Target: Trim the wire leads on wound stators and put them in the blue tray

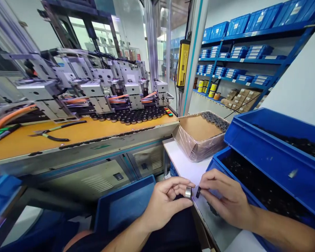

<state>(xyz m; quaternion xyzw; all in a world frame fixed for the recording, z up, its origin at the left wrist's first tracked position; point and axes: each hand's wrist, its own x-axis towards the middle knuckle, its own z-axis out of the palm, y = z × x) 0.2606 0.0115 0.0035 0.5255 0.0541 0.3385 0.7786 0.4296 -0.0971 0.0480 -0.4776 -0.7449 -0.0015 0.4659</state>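
Observation:
My left hand (170,197) pinches a short silvery metal cylinder (188,192) between thumb and fingers. Close on its right, my right hand (223,196) holds a small black part (198,192) at its fingertips; its exact kind is too small to make out. A narrow gap separates the two pieces. Both hands are in the air over the near edge of a white side table (180,159). Beyond my right hand stands a blue bin (215,159) with many small black parts inside.
A second blue bin (241,131) of dark parts rests above the first. A plastic-lined carton (196,147) holds small metallic parts. Rows of black-topped cylinders (133,117) and pliers (51,133) lie on the orange bench (94,140) before a machine. A blue tray (128,201) is below left.

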